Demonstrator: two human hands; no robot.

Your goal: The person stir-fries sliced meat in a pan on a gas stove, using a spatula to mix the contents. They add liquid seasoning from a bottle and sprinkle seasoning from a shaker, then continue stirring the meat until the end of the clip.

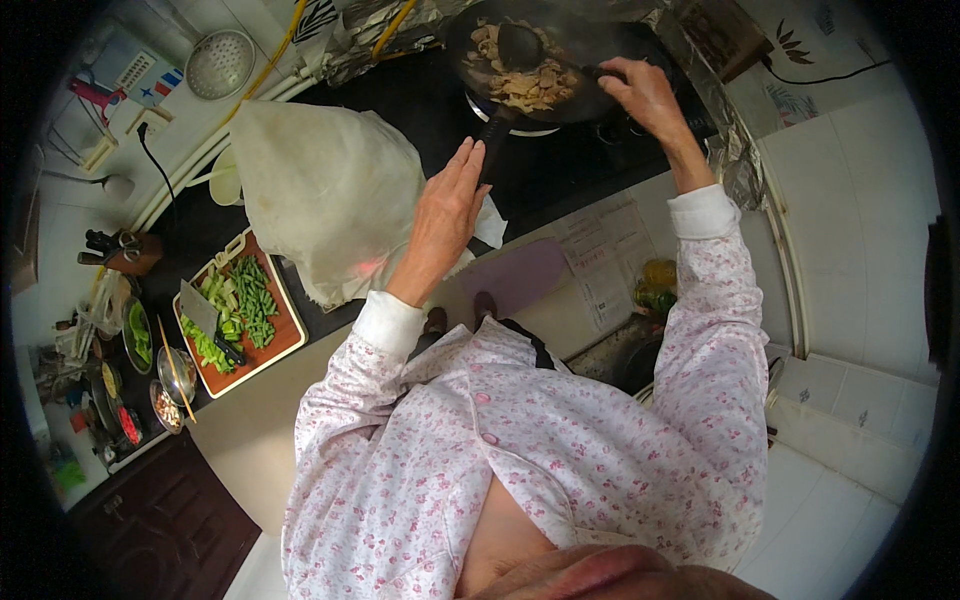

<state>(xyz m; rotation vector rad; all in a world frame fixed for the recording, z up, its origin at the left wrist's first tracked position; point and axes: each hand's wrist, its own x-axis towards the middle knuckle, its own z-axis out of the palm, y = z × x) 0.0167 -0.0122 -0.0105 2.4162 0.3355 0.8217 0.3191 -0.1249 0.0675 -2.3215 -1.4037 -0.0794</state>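
Observation:
Sliced meat [532, 86] lies in a dark wok [585, 101] on the black stovetop. My right hand [646, 88] grips the dark handle of a cooking ladle [520, 46], whose bowl rests among the meat. At the near side of the wok, my left hand [450, 206] is on the wok handle [493, 139], fingers laid along it and the thumb at its near end. Part of that handle is hidden by the hand. Just left of my left hand, a large pale cloth [322, 187] is draped over something I cannot see.
Cut green vegetables [251, 300] and a cleaver [199, 307] lie on a cutting board [292, 330] at the left. Beyond are a knife block [135, 253], small bowls [176, 375] and chopsticks [174, 367]. Crumpled foil [739, 169] edges the stove; a skimmer [220, 64] hangs on the wall.

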